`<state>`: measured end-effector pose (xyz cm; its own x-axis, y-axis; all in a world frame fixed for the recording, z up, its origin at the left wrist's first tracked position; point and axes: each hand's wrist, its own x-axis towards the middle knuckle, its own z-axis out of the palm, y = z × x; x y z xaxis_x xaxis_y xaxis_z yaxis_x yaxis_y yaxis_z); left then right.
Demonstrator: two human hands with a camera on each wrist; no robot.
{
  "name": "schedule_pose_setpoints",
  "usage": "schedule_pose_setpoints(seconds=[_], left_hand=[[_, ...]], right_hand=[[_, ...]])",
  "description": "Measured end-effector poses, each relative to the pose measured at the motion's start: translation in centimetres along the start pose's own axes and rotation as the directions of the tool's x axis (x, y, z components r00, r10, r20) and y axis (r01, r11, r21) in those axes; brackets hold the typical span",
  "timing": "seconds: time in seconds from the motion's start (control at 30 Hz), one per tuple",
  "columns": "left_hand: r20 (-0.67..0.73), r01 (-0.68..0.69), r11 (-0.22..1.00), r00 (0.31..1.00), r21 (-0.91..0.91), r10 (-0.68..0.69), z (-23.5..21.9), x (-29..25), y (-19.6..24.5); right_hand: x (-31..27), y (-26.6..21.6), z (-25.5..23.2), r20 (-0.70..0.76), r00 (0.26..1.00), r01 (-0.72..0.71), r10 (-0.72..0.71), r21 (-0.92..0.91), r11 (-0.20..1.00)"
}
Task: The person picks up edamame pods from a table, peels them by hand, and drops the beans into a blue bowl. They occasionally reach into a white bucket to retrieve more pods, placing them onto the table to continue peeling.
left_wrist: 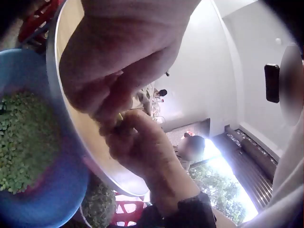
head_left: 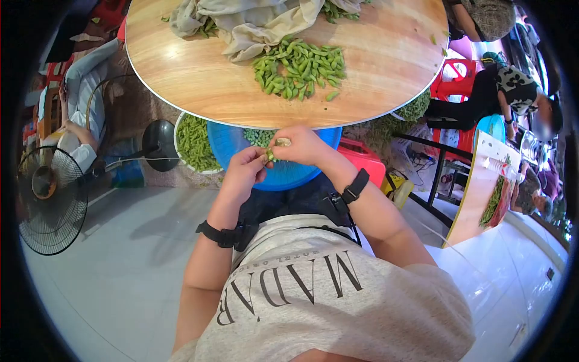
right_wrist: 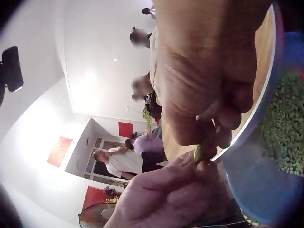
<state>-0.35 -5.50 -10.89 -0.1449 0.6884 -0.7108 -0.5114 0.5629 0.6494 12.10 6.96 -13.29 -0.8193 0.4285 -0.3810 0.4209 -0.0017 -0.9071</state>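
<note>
A green edamame pod (head_left: 269,154) is between my two hands, over a blue basin (head_left: 289,180). My left hand (head_left: 243,170) pinches one end of it with thumb and fingers. From the other side my right hand (head_left: 306,146) grips the pod, fingertips close to the left ones. In the right wrist view the pod (right_wrist: 198,153) shows as a small green piece between the fingers. Shelled green beans (left_wrist: 28,142) lie in the basin. On the round wooden table (head_left: 193,78) ahead is a heap of edamame pods (head_left: 307,67).
A crumpled beige cloth (head_left: 247,24) lies behind the heap. Left of the basin stands a white-rimmed tub of pods (head_left: 196,142), with a fan (head_left: 51,199) farther left. A red case (head_left: 362,161) sits to the right, near a wooden board (head_left: 479,193). Other people sit around.
</note>
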Motion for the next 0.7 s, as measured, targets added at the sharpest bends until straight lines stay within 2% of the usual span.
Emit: schedule_pose_setpoints(seconds=[0.1,0.2,0.3,0.4,0.5,0.6,0.7], left_hand=[[0.026,0.026,0.996,0.999,0.083,-0.028,-0.2,0.1,0.2],[0.016,0.021,0.994,1.000,0.103,-0.023,-0.8,0.7,-0.6],[0.007,0.017,0.998,1.000,0.061,-0.018,-1.0,1.1,-0.8],[-0.063,-0.025,0.993,0.997,0.111,0.032,-1.0,1.2,-0.7],[-0.094,-0.036,0.983,0.994,0.180,0.053,-0.9,1.1,-0.3],[-0.115,-0.057,0.984,0.990,0.166,0.077,-0.3,1.1,0.1],[-0.117,-0.046,0.992,0.991,0.119,0.060,-0.2,0.7,0.2]], right_hand=[[0.7,-0.2,0.3,0.026,1.000,0.011,-0.006,-0.202,0.979],[1.0,0.2,0.7,-0.081,0.997,-0.033,0.010,-0.292,0.956],[1.2,1.7,0.5,-0.076,0.996,-0.065,0.048,-0.246,0.967],[0.5,3.2,0.9,-0.305,0.945,0.027,-0.120,-0.293,0.956],[-0.8,0.0,0.3,-0.281,0.955,0.062,-0.092,-0.112,0.992],[-0.8,0.3,1.7,-0.171,0.982,0.083,-0.086,-0.022,0.996],[-0.3,1.4,2.1,-0.041,0.999,-0.014,0.022,0.188,0.982]])
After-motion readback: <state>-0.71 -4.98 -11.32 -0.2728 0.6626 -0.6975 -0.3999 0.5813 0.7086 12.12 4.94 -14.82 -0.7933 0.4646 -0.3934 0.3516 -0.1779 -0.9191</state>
